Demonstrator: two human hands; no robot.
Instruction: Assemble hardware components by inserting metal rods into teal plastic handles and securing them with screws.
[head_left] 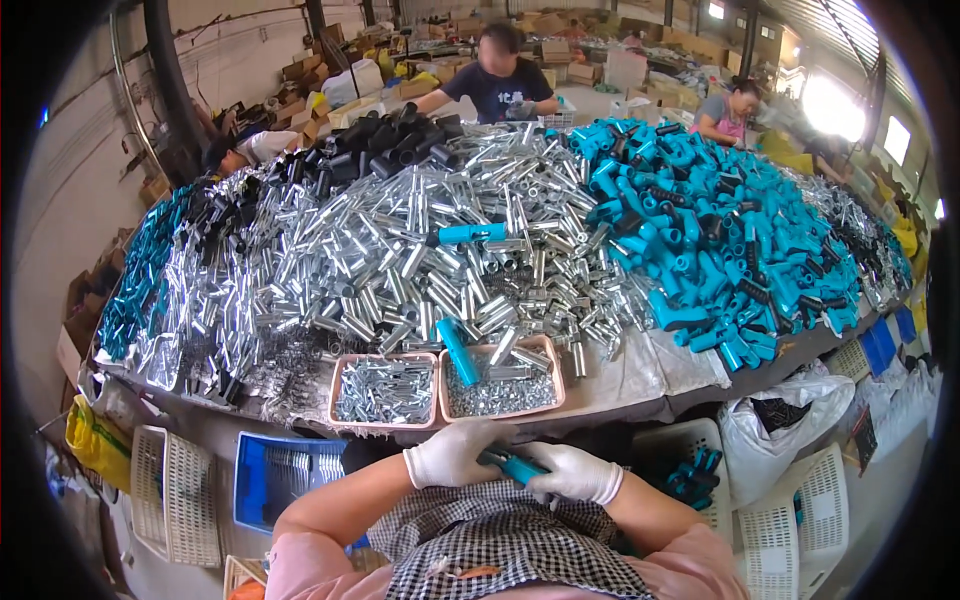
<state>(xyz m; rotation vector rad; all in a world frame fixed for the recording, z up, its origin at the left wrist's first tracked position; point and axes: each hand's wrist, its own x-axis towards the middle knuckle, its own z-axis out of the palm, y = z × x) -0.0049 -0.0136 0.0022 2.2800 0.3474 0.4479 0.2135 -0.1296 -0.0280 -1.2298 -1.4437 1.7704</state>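
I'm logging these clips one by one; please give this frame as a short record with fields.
Left hand: white glove, holding teal part
Right hand: white glove, holding the same part
Trays: left pink tray and right pink tray, both with small metal pieces
Heap: silver tubes centre, teal casings right
Opposite: person in dark shirt

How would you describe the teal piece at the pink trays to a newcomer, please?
Start at the big table heaped with parts. At its near edge, just beyond the white-gloved left hand, find the right-hand pink tray. The teal tube-like piece slants over that tray's far rim, its colour setting it apart from the silvery metal parts around it.
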